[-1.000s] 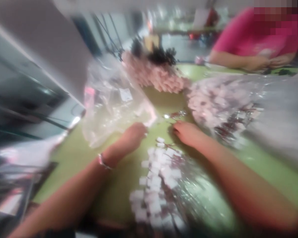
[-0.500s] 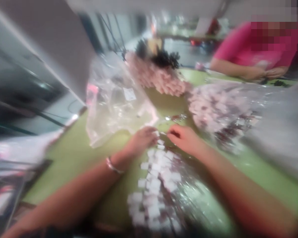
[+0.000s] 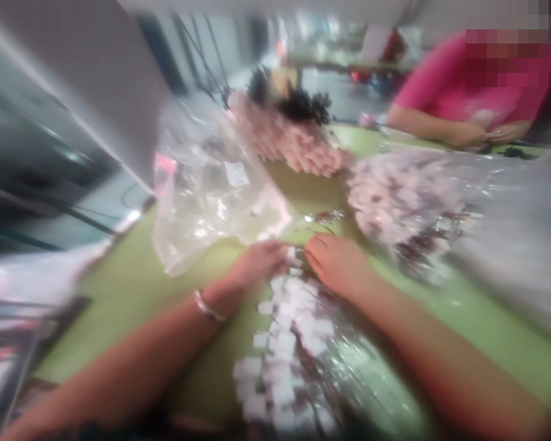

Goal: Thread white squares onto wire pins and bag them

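My left hand, with a bracelet at the wrist, is closed with its fingertips on a small white tag. Just to the right, my right hand has its fingers bent together close to the same tag; what they grip is too small to make out. Below both hands lies a bunch of stems with many white tags, partly in clear plastic wrap. Beyond the hands is a small metal and red tool, blurred.
A clear plastic bag lies at the left on the green table. Pink flowers are behind, and wrapped pale pink flowers at the right. A person in a pink shirt sits across.
My right hand has turned and moved slightly left, its fingers now nearer the tag and my left hand. My left hand has barely moved. The view has shifted slightly.
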Demonstrator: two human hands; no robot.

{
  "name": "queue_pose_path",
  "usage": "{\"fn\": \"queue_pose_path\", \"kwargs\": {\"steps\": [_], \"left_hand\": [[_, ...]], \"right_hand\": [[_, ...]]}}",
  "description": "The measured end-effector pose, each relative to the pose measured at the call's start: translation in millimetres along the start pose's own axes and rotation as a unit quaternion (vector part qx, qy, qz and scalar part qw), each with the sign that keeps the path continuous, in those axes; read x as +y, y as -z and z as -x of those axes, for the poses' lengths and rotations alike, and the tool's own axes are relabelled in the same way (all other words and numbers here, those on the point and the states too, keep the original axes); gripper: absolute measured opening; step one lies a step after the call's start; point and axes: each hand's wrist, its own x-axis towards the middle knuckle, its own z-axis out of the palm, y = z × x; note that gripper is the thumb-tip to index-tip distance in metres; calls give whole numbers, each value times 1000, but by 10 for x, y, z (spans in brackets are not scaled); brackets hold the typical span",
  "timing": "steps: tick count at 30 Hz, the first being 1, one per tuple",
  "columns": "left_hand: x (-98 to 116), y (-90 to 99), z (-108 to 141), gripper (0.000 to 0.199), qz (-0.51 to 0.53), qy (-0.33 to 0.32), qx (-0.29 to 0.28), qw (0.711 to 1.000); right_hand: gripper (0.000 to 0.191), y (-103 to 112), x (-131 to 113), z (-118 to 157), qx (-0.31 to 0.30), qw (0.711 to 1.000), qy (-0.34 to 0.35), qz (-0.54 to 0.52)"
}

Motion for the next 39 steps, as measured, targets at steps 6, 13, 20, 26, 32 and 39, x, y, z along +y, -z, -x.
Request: {"fn": "queue_pose_path", "kwargs": {"steps": [6, 13, 20, 26, 32, 39], "left_hand": [[26, -44, 30, 30, -66, -20, -1, 998], [-1, -30, 43, 28, -95, -20, 3, 995], [5, -17, 98, 25, -152, -27, -19, 988], [52, -37, 138, 25, -195, -53, -24, 979], [403, 50, 200, 31, -381, -230, 59, 894], [231, 266, 79, 29, -628, -257, 86, 730]], "right_hand": [[21, 35, -43, -4, -69, 997, -10, -24], [30, 118, 41, -40, -135, 989, 13, -65], [28, 99, -29, -28, -153, 986, 15, -62], [21, 97, -19, -38, -149, 987, 32, -59], [28, 135, 183, -39, -149, 970, -34, -187], [23, 291, 230, -5, -239, 933, -19, -267]]}}
